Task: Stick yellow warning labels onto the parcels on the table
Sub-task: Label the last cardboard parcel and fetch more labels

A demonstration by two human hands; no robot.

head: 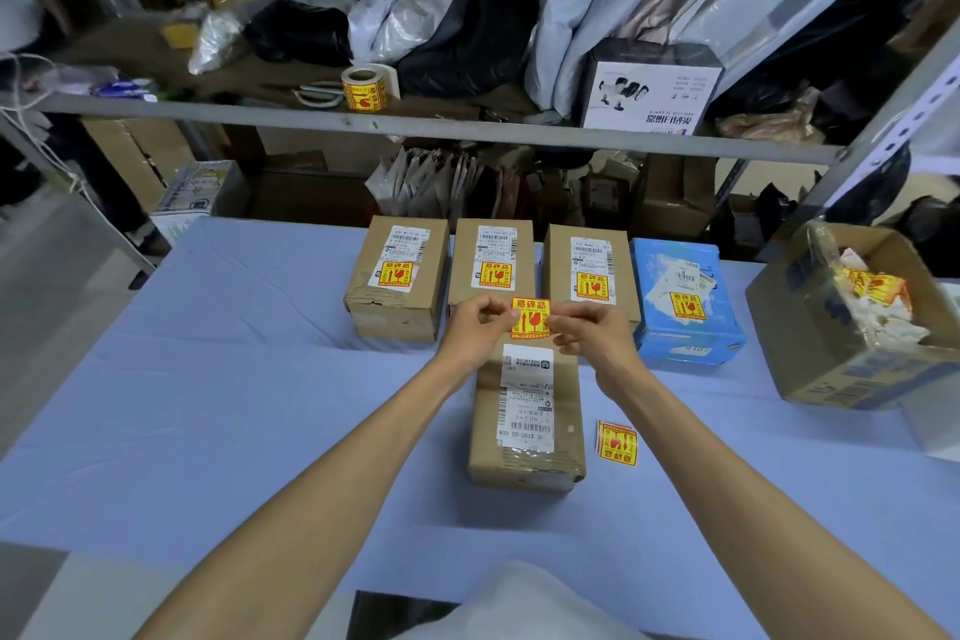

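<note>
A yellow warning label (530, 317) hangs in the air between my hands. My left hand (478, 327) pinches its left edge and my right hand (589, 330) pinches its right edge. Right below them lies a brown parcel (524, 457) with a white shipping slip on top. Behind it stand three brown parcels (397, 276) (492, 265) (589, 270) and a blue parcel (685, 301), each with a yellow label stuck on. A small stack of loose yellow labels (616, 443) lies on the blue table (234, 379) to the right of the near parcel.
An open cardboard box (852, 359) with scrap paper and label backings stands at the right. A roll of yellow labels (364, 88) sits on the shelf (467, 127) above the table's far edge, among bags and a dark-sided box.
</note>
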